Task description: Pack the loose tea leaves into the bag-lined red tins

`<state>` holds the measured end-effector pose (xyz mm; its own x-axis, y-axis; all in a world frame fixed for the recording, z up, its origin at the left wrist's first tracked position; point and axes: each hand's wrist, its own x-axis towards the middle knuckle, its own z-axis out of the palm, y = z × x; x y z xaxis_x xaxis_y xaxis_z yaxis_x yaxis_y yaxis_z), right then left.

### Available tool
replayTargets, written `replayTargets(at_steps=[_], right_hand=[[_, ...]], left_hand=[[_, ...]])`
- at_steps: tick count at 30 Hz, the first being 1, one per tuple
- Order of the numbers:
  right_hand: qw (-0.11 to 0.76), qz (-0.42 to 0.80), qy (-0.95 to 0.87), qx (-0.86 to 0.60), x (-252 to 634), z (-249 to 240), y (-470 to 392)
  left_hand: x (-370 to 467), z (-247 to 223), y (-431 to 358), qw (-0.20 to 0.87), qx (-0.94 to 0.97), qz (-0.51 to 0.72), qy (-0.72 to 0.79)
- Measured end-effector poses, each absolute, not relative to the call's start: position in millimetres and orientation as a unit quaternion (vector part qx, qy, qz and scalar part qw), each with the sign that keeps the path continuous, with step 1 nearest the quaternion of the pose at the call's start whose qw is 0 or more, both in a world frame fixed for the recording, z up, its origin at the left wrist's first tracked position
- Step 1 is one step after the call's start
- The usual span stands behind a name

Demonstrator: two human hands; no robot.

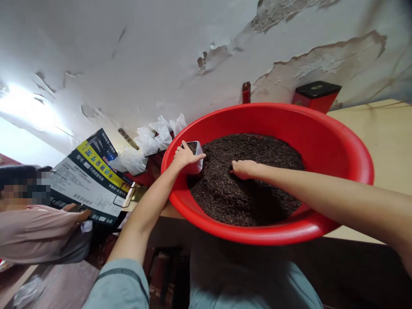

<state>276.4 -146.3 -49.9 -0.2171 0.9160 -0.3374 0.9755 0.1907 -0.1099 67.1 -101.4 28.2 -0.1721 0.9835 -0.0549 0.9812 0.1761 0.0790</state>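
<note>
A big red basin (334, 141) holds a wide heap of dark, dry leaf-like bits (225, 193). At its left inside wall stands a small container lined with a clear bag (198, 161), with dark bits in its mouth. My left hand (187, 155) rests over this container, thumb and fingers spread across its rim. Near the heap's middle is my right hand (243, 168), its fingers curled together at the surface of the bits; what they hold, if anything, is hidden.
Red boxes with clear plastic bags (149, 141) line the wall left of the basin. Behind it stands a red tin with a black lid (318, 92). At the left, a person (38, 231) is beside a large printed cardboard sheet (93, 180). The pale tabletop (383, 137) extends right.
</note>
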Motion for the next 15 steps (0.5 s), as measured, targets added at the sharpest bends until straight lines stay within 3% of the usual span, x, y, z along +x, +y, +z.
replayTargets(at_steps=[15], right_hand=[[0.059, -0.136, 0.788, 0.597, 284, -37, -139]], left_hand=[[39, 33, -123, 0.005, 0.718, 0.046, 0.695]])
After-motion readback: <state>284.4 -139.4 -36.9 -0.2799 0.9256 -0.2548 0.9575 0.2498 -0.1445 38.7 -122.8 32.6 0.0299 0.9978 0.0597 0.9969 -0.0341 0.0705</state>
